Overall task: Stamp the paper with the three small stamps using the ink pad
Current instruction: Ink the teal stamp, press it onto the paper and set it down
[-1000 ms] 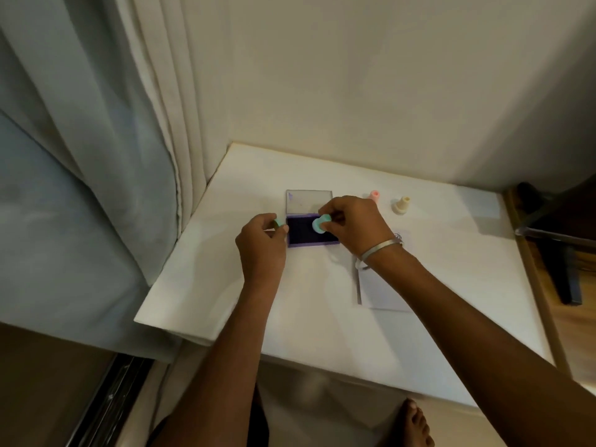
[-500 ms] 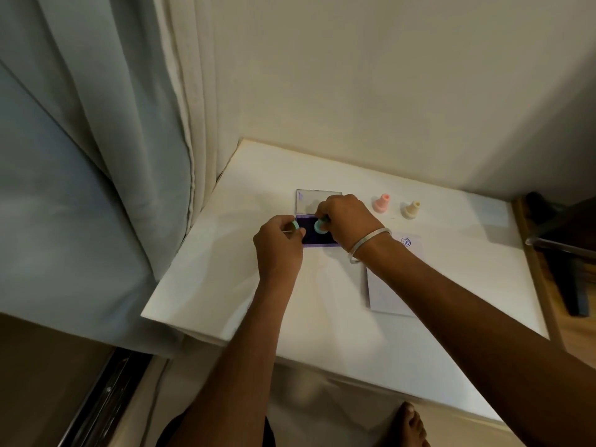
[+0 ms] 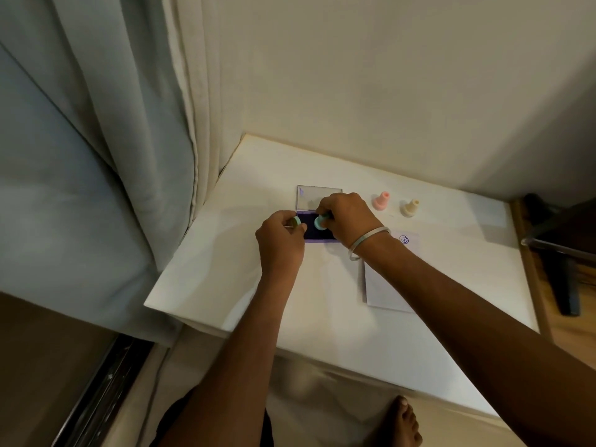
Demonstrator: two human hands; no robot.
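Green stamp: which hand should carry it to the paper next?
Right. The right hand already grips the green stamp on the ink pad; the paper lies on its side.

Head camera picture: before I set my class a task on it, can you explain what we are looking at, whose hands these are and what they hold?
No machine here: a person wears a camera on the head, looking down at their own arms. On the white table lies an open ink pad. The right hand presses a green stamp onto it. The left hand steadies the pad's edge and pinches a small green piece, maybe the cap. A pink stamp and a cream stamp stand behind. The paper already bears one blue mark.
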